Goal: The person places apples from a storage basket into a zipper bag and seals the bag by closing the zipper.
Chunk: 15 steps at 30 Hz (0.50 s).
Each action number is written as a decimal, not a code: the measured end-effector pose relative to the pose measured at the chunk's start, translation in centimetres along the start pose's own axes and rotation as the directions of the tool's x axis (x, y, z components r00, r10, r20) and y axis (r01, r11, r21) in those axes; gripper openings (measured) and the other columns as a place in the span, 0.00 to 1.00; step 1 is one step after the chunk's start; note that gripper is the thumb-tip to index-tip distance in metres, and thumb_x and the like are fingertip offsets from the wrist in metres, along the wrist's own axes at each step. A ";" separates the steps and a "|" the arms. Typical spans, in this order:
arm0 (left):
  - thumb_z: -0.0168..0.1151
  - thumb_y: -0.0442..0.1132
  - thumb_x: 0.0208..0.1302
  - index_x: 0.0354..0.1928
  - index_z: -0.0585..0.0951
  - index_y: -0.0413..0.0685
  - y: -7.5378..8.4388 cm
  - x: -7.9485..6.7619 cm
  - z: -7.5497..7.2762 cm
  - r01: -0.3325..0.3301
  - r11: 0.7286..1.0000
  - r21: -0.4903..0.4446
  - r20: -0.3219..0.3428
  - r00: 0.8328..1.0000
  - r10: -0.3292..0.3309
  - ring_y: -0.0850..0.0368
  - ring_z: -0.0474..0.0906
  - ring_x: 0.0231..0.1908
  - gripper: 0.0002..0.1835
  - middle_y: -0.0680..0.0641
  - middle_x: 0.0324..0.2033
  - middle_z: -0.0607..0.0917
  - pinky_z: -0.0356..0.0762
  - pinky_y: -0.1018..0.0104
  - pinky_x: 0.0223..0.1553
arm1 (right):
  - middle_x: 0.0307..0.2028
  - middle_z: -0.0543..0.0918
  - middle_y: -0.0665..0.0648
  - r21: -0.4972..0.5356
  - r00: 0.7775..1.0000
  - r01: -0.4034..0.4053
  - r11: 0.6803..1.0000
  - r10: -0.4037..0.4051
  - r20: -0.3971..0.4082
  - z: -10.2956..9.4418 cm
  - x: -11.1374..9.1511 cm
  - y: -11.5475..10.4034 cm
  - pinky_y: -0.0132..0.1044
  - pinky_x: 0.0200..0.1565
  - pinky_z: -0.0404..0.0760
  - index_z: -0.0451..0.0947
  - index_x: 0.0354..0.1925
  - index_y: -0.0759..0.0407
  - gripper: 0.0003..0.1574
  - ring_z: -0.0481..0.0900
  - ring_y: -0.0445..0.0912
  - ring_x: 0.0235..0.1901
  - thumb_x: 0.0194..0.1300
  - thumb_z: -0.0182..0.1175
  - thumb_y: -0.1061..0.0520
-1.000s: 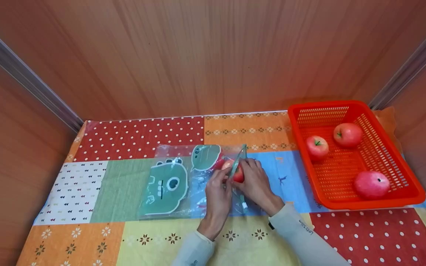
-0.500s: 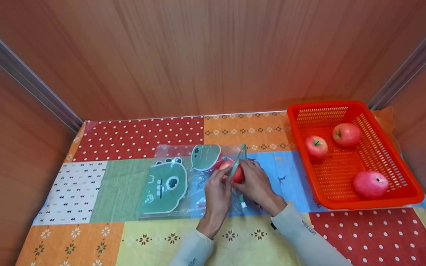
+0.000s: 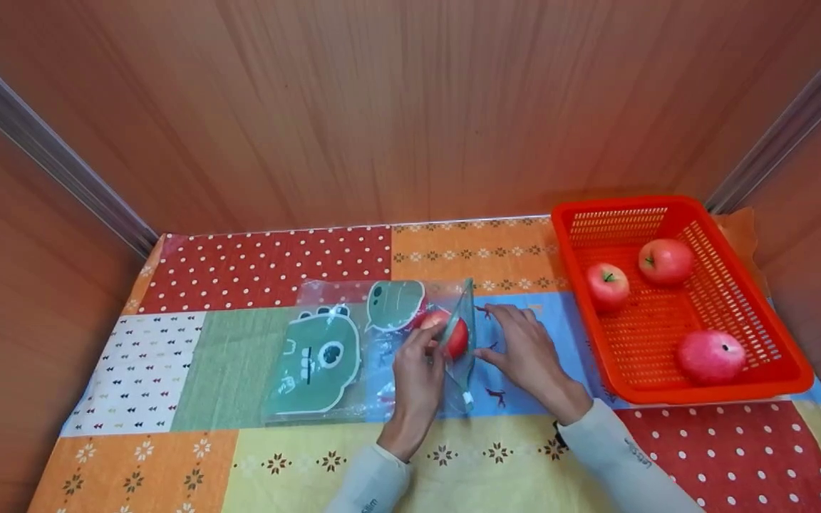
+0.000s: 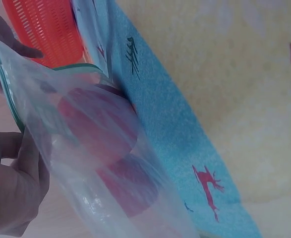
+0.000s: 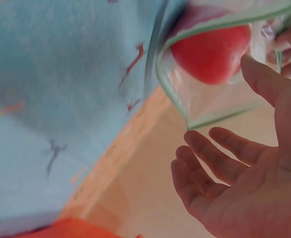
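Observation:
A clear zip bag with green cartoon prints lies flat, its green-edged mouth held up on the right. My left hand pinches the upper lip of that mouth; in the left wrist view the fingers grip the plastic. Just inside the opening sits a red apple. Behind it, a second red round fruit shows through the plastic. My right hand is beside the mouth, fingers spread and holding nothing. From the right wrist its palm faces the opening.
An orange-red plastic basket stands on the right, with two apples and a pinkish-red round fruit inside. A patchwork cloth covers the table. Wooden panels rise at the back and both sides.
My right hand has let go of the apple at the bag's mouth and drawn back to the right, its fingers opening. The left hand keeps its grip on the bag's lip.

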<state>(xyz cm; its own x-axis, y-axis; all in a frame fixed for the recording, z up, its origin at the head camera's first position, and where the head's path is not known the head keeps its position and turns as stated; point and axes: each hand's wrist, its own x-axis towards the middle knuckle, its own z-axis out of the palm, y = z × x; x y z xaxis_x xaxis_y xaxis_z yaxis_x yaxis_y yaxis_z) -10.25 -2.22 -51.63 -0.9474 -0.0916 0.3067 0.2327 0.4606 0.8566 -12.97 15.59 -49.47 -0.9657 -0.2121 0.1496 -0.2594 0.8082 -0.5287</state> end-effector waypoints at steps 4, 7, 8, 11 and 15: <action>0.67 0.20 0.65 0.61 0.85 0.40 0.0 0.0 0.0 0.005 1.000 -0.004 -0.002 1.000 -0.005 0.50 0.86 0.43 0.23 0.41 0.52 0.88 0.88 0.59 0.50 | 0.65 0.81 0.64 -0.024 1.000 -0.025 0.999 0.025 0.010 -0.9 -0.3 0.3 0.58 0.60 0.78 0.75 0.70 0.64 0.47 0.75 0.61 0.59 0.57 0.82 0.53; 0.66 0.19 0.65 0.60 0.85 0.39 0.0 0.0 0.0 -0.003 1.000 -0.002 -0.008 1.000 0.003 0.49 0.87 0.43 0.23 0.41 0.52 0.88 0.88 0.59 0.50 | 0.66 0.80 0.65 -0.049 0.999 -0.039 0.998 0.040 0.018 -1.6 -0.6 0.6 0.58 0.62 0.77 0.75 0.71 0.64 0.47 0.74 0.61 0.61 0.59 0.81 0.51; 0.66 0.19 0.65 0.60 0.86 0.39 0.0 0.0 0.0 -0.006 1.000 -0.001 -0.010 1.000 0.006 0.49 0.87 0.43 0.23 0.41 0.53 0.88 0.88 0.59 0.50 | 0.66 0.80 0.65 -0.056 0.999 -0.042 0.998 0.043 0.021 -1.8 -0.7 0.7 0.59 0.62 0.77 0.74 0.71 0.64 0.47 0.74 0.61 0.62 0.59 0.80 0.51; 0.66 0.18 0.64 0.60 0.86 0.38 0.0 0.0 0.0 -0.004 1.000 0.001 -0.011 1.000 0.004 0.49 0.87 0.44 0.23 0.41 0.53 0.88 0.88 0.59 0.51 | 0.67 0.79 0.65 -0.072 0.998 -0.052 0.996 0.054 0.022 -2.6 -1.0 0.9 0.60 0.64 0.76 0.74 0.71 0.64 0.46 0.74 0.62 0.63 0.60 0.79 0.50; 0.66 0.18 0.64 0.60 0.86 0.38 0.0 0.0 0.1 0.001 1.000 0.003 -0.009 1.000 -0.001 0.50 0.87 0.44 0.23 0.41 0.52 0.89 0.88 0.59 0.51 | 0.68 0.78 0.66 -0.091 0.998 -0.065 0.994 0.067 0.017 -3.5 -1.4 1.3 0.63 0.65 0.76 0.73 0.71 0.64 0.46 0.74 0.62 0.64 0.61 0.79 0.50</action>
<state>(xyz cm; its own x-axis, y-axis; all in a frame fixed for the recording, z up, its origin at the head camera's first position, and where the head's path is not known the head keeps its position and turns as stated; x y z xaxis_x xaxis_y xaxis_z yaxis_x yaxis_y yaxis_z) -10.26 -2.17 -51.65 -0.9456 -0.0997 0.3098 0.2314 0.4634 0.8554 -11.91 18.90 -47.44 -0.9810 -0.1664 0.0999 -0.1938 0.8668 -0.4595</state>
